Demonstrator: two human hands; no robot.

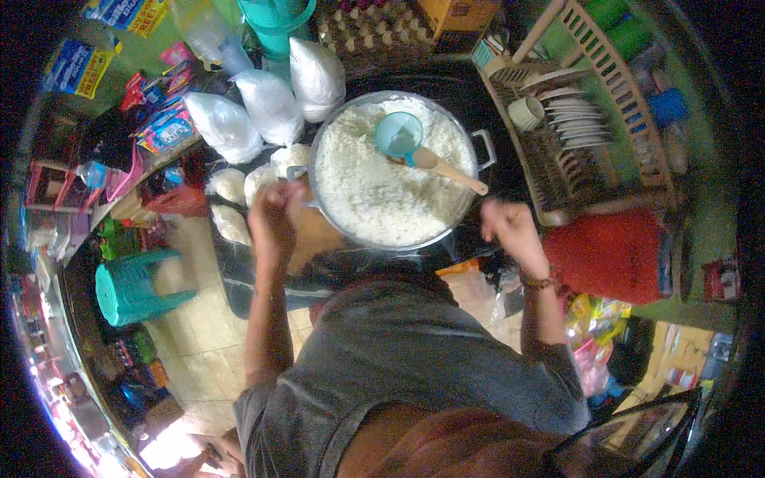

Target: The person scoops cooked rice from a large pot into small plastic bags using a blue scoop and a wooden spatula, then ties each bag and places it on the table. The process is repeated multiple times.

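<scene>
A large metal pot (pixel 399 242) full of white powder (pixel 364 185) stands on a dark tabletop. On the powder rest a light-blue plastic cup (pixel 399 134) and a wooden spoon (pixel 451 170), whose handle crosses the right rim. My left hand (pixel 276 212), blurred, is left of the pot by its handle and some small knotted white bags (pixel 230 224). Whether its fingers hold anything is unclear. To the right of the pot, my right hand (pixel 511 230) hangs with curled fingers, blurred too. Three large plastic bags of white contents (pixel 269 107) stand at the back left.
A dish rack (pixel 541 194) with plates and a cup stands at right, above a red cloth-like surface (pixel 603 257). Egg trays (pixel 373 30) and a teal bucket (pixel 278 24) are behind. A teal stool (pixel 140 287) lies on the tiled floor at left. Another person's hand (pixel 200 460) shows bottom left.
</scene>
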